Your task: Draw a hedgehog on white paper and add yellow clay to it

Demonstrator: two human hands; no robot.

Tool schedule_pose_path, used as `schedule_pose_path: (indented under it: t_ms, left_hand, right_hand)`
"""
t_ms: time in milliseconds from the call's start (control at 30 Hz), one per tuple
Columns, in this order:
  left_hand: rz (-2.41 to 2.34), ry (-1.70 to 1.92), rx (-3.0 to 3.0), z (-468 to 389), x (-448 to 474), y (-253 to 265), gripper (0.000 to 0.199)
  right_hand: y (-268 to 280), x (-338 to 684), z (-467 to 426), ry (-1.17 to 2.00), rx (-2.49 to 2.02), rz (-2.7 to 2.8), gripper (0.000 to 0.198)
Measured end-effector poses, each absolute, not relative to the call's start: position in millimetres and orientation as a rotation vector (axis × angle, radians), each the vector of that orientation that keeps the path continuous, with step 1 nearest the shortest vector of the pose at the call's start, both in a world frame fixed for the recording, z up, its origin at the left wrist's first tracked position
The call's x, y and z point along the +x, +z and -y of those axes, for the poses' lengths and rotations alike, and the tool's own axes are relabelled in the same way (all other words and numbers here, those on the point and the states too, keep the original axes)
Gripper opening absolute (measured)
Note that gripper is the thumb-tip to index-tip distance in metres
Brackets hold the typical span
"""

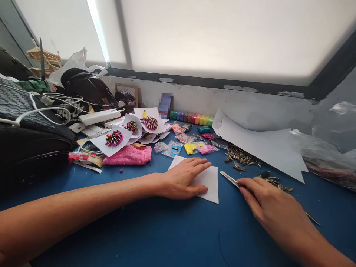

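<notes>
White paper (209,181), a small cut sheet, lay flat on the blue desk (167,237) near the middle of the view. The left hand (183,178) rested palm down on it, fingers (198,162) spread and released, pinning the sheet rather than gripping it. At about three o'clock from the sheet, just beside its edge, the right hand (267,204) pressed on a thin metal ruler (229,178), its fingers bent over the strip; whether they grasped it or only held it down I could not tell. A scatter of striped sunflower seeds (239,157) lay at one o'clock from the sheet, near a larger sheet of white paper (264,144). At eleven o'clock sat a pink cloth (129,155) and paper pieces bearing seed-covered clay figures (114,138). Small bags of coloured clay (191,147) lay at twelve o'clock, with a row of coloured clay tubs (191,118) against the wall behind.
</notes>
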State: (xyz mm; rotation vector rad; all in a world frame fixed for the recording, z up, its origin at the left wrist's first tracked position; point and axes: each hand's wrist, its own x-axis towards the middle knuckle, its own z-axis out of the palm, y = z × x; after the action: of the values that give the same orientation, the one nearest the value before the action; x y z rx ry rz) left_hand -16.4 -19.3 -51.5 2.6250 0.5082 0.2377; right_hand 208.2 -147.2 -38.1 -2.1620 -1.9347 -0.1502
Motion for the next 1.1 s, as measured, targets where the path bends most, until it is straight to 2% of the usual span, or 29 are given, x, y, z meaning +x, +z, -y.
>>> schedule_pose_path:
  t_ms: [233,733,1100]
  left_hand:
    - [-0.438,0.251,2.722,21.6,-17.7,-56.3,0.067]
    - [-0.421,0.279,2.768,21.7,-18.0,-58.4,0.064]
    - [-0.423,0.314,2.687,20.9,-17.3,-57.9,0.072]
  right_hand:
    - [-44.7,208.5,147.9,-0.32,-2.133,1.954,0.045]
    - [-50.6,210.3,145.0,-0.431,-2.059,2.025,0.037]
    - [-42.5,202.2,148.3,-0.455,-1.961,2.061,0.051]
